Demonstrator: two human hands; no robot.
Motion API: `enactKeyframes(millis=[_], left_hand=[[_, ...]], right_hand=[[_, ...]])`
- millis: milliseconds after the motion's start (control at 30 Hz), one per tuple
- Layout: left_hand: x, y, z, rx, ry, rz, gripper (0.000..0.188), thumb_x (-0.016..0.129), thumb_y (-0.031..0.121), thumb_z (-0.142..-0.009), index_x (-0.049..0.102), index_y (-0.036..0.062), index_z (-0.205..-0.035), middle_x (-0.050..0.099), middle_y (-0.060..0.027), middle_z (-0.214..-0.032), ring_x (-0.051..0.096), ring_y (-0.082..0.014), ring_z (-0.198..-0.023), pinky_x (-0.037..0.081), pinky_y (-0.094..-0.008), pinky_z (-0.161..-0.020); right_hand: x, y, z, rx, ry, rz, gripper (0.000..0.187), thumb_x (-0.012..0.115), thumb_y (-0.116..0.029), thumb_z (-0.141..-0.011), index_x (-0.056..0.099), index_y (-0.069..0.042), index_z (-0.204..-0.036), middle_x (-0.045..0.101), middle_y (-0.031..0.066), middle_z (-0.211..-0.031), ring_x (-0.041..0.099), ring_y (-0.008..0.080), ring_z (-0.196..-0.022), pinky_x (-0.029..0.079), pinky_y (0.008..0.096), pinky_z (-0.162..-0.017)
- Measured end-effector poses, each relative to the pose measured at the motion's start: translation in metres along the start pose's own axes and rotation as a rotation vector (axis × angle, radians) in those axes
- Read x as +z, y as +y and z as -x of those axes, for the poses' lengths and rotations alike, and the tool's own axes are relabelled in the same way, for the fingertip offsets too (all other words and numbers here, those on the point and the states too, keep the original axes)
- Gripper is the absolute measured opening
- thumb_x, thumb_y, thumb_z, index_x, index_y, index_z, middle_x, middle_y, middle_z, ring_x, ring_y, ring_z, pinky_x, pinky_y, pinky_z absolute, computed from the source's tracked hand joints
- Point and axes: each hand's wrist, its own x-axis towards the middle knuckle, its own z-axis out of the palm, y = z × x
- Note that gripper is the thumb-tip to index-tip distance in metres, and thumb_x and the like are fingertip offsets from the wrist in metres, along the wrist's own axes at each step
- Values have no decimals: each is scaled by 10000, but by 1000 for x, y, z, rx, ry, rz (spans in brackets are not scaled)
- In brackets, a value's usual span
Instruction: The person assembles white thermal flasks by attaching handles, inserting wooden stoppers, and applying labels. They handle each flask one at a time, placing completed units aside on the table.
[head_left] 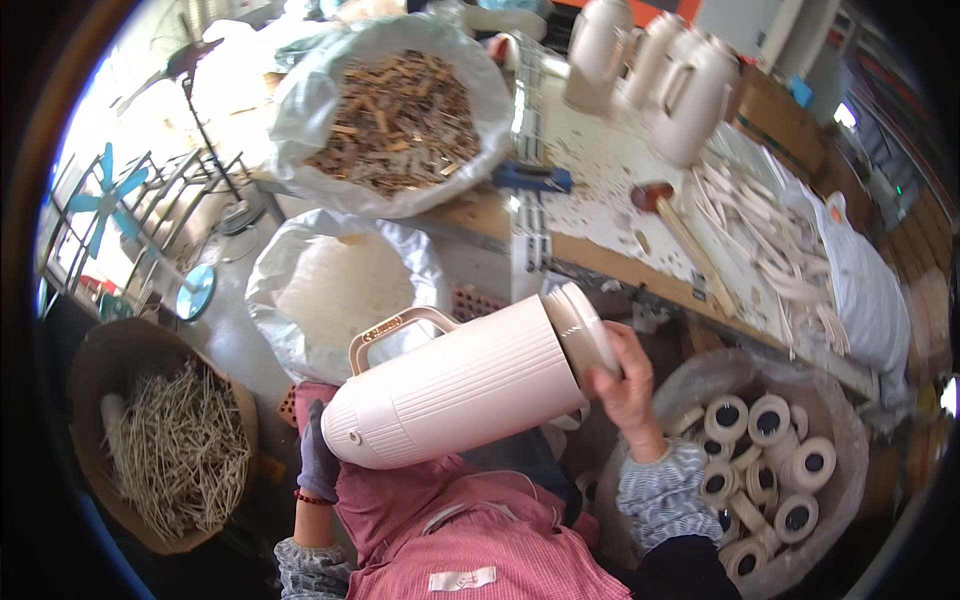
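A pale pink vacuum flask (470, 385) with a ribbed body lies tilted across my lap, its right end higher. Its looped handle (400, 322) faces away from me, and a small round button shows near the lower left end. My left hand (319, 458), in a grey-purple glove, holds that lower end; its fingers are partly hidden behind the flask. At the other end, my bare right hand (626, 385) grips a round pale end piece (580, 325). A darker beige band shows between this piece and the ribbed body.
Upright flasks (695, 100), a mallet (680, 235), a blue-handled tool (533, 178) and pale strips (765, 240) lie on the workbench (590, 200). Around me stand a sack of brown scraps (400, 120), a white-lined container (345, 280), a box of thin sticks (180, 450) and a bin of round parts (770, 470).
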Motion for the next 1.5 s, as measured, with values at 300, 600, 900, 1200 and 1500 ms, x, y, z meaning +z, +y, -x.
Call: enactKeyframes(millis=[300, 600, 900, 1200, 1500], left_hand=[[-61, 17, 36, 144, 99, -99, 397, 445, 363, -1006, 602, 27, -1150, 676, -109, -1078, 636, -232, -969, 509, -336, -835], [36, 141, 105, 1073, 265, -1054, 687, 636, 404, -757, 509, -29, -1275, 537, -176, -1239, 520, -316, -1146, 394, -400, -1013], [2, 140, 70, 869, 141, -1041, 593, 454, 401, -910, 457, -3, -1344, 495, -192, -1332, 507, -315, -1191, 391, -421, -1032], [-117, 33, 18, 118, -181, 47, 659, 341, 563, -974, 400, 97, -1435, 489, -94, -1414, 487, -290, -1255, 393, -414, -1055], [100, 200, 151, 1483, -189, -1498, 291, 586, 201, -813, 587, -5, -1017, 590, -188, -995, 584, -338, -914, 472, -430, -832]], right_hand=[[61, -72, -34, -399, -139, -151, 427, 722, -146, -693, 668, 20, -1083, 622, 248, -1185, 649, 330, -841, 520, 379, -754], [115, 17, -30, 428, 64, -297, 245, 556, -233, -960, 636, -15, -1037, 631, 12, -974, 545, 107, -904, 454, 269, -803], [134, -25, -68, 273, -1, -802, 315, 529, -220, -993, 613, 6, -1195, 641, 17, -1002, 570, 67, -888, 463, 216, -770], [89, -97, -64, -556, -61, -238, 357, 736, -201, -807, 670, -13, -1103, 602, 253, -1176, 641, 377, -981, 515, 390, -833], [214, 79, 20, 1175, -634, -936, 400, 596, -374, -944, 641, -30, -1143, 677, 81, -1016, 648, 174, -878, 544, 349, -765]])
